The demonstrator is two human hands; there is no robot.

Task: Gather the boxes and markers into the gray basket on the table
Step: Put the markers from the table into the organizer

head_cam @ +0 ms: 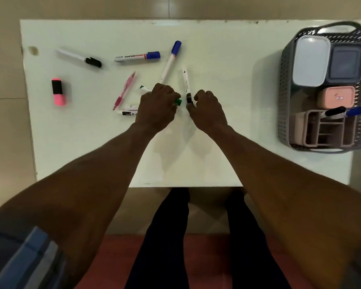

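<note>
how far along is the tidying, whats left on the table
Done: four boxes and two markers sit in the gray basket. In hand: the left hand grips a green-capped marker; the right hand pinches a black-capped marker. Left: about seven pens and markers on the table.

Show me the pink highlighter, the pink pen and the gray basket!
pink highlighter (58, 91): head view, on its black middle band.
pink pen (125, 90): head view, on the middle of its barrel.
gray basket (283, 84): head view, on its left wall.

Room dim, light soft and greenish from overhead. White table (217, 59) brightest, faint sheen at centre. Soft shadows under forearms, beside gray basket (286, 97). Edges bowed by wide lens; lower left corner blurred.
</note>
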